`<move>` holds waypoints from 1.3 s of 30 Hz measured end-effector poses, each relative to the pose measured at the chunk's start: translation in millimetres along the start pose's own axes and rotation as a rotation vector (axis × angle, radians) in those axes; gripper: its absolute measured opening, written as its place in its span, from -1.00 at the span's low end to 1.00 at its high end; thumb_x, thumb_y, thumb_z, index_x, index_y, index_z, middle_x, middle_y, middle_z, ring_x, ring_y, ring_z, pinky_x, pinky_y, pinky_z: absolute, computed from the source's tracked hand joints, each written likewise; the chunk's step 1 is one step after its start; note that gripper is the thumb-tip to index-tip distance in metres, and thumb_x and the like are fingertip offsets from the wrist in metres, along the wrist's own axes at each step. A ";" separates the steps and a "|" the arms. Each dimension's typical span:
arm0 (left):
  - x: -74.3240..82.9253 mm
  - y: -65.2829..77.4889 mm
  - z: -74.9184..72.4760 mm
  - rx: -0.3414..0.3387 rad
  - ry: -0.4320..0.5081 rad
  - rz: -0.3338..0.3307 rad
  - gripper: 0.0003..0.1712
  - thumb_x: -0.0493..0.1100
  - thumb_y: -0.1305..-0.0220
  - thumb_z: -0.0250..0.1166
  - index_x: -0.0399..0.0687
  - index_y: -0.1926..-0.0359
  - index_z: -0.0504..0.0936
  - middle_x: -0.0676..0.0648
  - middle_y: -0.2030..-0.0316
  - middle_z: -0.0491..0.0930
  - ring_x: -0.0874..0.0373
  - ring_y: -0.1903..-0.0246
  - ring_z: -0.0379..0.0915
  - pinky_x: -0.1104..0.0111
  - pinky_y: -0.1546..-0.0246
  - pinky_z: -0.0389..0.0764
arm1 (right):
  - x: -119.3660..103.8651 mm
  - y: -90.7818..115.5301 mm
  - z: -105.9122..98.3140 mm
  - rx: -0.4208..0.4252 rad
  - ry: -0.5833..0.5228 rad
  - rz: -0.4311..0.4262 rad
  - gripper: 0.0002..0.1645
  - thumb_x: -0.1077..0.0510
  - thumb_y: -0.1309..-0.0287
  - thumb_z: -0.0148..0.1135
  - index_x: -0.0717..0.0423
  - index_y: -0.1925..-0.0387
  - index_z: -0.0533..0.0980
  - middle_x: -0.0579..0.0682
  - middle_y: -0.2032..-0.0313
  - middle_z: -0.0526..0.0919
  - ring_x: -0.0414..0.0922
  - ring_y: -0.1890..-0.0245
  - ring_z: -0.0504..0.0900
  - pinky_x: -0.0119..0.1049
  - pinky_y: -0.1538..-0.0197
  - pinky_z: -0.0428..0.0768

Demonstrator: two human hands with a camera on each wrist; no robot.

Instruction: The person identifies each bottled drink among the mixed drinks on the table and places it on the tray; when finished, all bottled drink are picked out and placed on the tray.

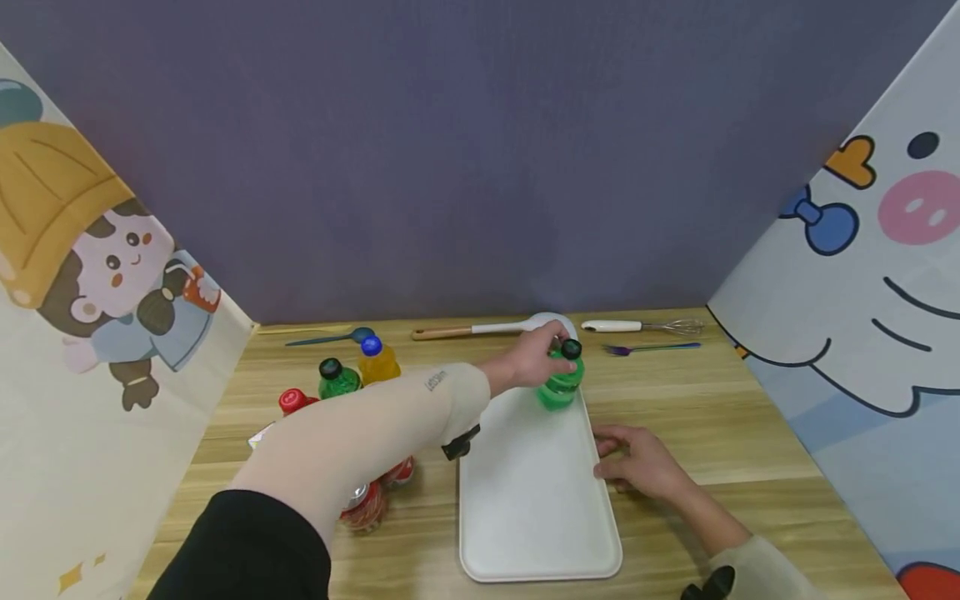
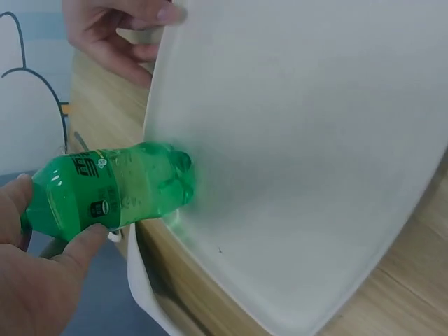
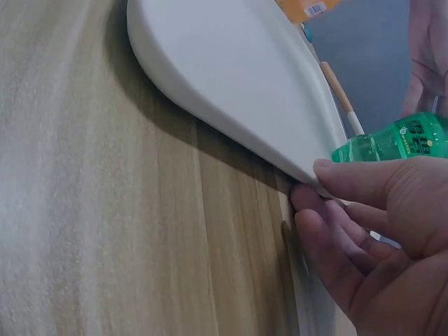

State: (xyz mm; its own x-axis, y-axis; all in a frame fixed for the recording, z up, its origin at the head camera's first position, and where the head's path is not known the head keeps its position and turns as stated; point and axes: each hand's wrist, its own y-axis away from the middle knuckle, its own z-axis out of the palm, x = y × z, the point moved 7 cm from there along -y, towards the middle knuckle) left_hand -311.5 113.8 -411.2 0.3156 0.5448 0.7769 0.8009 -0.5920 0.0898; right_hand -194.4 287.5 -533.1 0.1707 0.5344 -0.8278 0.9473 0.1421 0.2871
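A green soda bottle point(image 1: 558, 385) with a black cap stands at the far right corner of the white tray point(image 1: 536, 500). My left hand point(image 1: 531, 357) grips it round its upper part, with thumb and fingers on either side in the left wrist view. The bottle's base point(image 2: 178, 175) is down at the tray's surface. At the tray's right edge, my right hand point(image 1: 637, 460) pinches the rim, thumb on top and fingers underneath, as the right wrist view shows.
Left of the tray, partly hidden by my left arm, are another green bottle point(image 1: 339, 379), an orange-yellow bottle point(image 1: 378, 362), a red-capped bottle point(image 1: 295, 401) and red cans point(image 1: 365, 507). Along the back lie a blue spoon point(image 1: 330, 337), a white ladle point(image 1: 498, 328), a whisk point(image 1: 643, 326) and a fork point(image 1: 651, 348).
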 end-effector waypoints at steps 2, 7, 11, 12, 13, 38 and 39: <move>0.2 0.4 2.1 0.001 -0.006 -0.006 -0.67 -0.07 -0.40 0.38 0.03 -0.06 0.46 -0.09 -0.05 0.61 0.15 0.06 0.50 0.33 0.03 0.55 | -1.6 0.2 1.0 -0.017 -0.001 -0.011 -0.18 0.28 -0.05 0.52 0.34 -0.35 0.43 0.15 0.12 0.68 -0.07 0.47 0.66 -0.19 0.46 0.71; 0.1 0.8 3.4 0.003 -0.009 -0.019 -0.66 -0.07 -0.38 0.40 0.03 -0.05 0.48 -0.09 -0.10 0.61 0.03 -0.10 0.54 0.28 -0.04 0.57 | -2.9 0.4 2.8 -0.018 0.015 0.004 -0.17 0.29 -0.03 0.53 0.34 -0.36 0.42 0.12 0.21 0.68 -0.08 0.48 0.66 -0.19 0.46 0.71; 1.3 0.4 2.2 -0.005 -0.013 -0.016 -0.65 -0.07 -0.35 0.43 0.01 -0.04 0.52 -0.07 -0.11 0.62 0.00 -0.20 0.52 0.30 -0.09 0.57 | -4.4 2.0 2.9 -0.009 0.032 0.020 -0.17 0.31 -0.06 0.51 0.35 -0.37 0.41 0.08 0.31 0.68 -0.07 0.48 0.67 -0.19 0.49 0.69; 2.1 0.5 1.5 -0.010 -0.016 -0.016 -0.64 -0.07 -0.34 0.44 0.01 -0.05 0.53 -0.06 -0.11 0.62 0.00 -0.21 0.51 0.31 -0.11 0.56 | -5.2 2.6 2.8 -0.007 0.032 0.022 -0.18 0.32 -0.06 0.50 0.35 -0.37 0.40 0.08 0.31 0.68 -0.06 0.48 0.67 -0.19 0.49 0.69; 2.9 0.7 0.6 -0.019 -0.020 -0.015 -0.63 -0.06 -0.33 0.44 0.00 -0.06 0.53 -0.04 -0.12 0.61 0.02 -0.22 0.51 0.32 -0.12 0.56 | -5.7 3.0 2.6 -0.005 0.030 0.024 -0.18 0.32 -0.06 0.50 0.35 -0.37 0.40 0.08 0.32 0.68 -0.06 0.48 0.67 -0.19 0.49 0.69; 44.5 74.5 -72.5 -0.009 0.143 0.038 -0.60 0.07 -0.44 0.29 0.08 -0.20 0.55 0.07 -0.02 0.60 0.14 -0.09 0.56 0.28 -0.04 0.64 | -6.9 3.7 3.5 0.003 0.035 0.034 -0.15 0.32 -0.06 0.52 0.38 -0.38 0.38 0.10 0.27 0.68 -0.04 0.45 0.68 -0.15 0.49 0.69; 44.9 79.3 -74.4 -0.006 0.147 0.046 -0.60 0.06 -0.44 0.29 0.08 -0.21 0.55 0.06 -0.02 0.61 0.15 -0.10 0.56 0.28 -0.04 0.64 | -7.2 3.6 3.8 0.002 0.033 0.034 -0.15 0.32 -0.06 0.52 0.38 -0.38 0.38 0.11 0.27 0.68 -0.04 0.45 0.68 -0.16 0.49 0.69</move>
State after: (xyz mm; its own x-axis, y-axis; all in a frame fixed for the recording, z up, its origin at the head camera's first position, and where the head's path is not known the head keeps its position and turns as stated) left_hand -271.7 47.1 -322.8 0.2732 0.4242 0.8634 0.7842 -0.6180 0.0555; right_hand -191.1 281.0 -528.0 0.1939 0.5663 -0.8011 0.9417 0.1213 0.3137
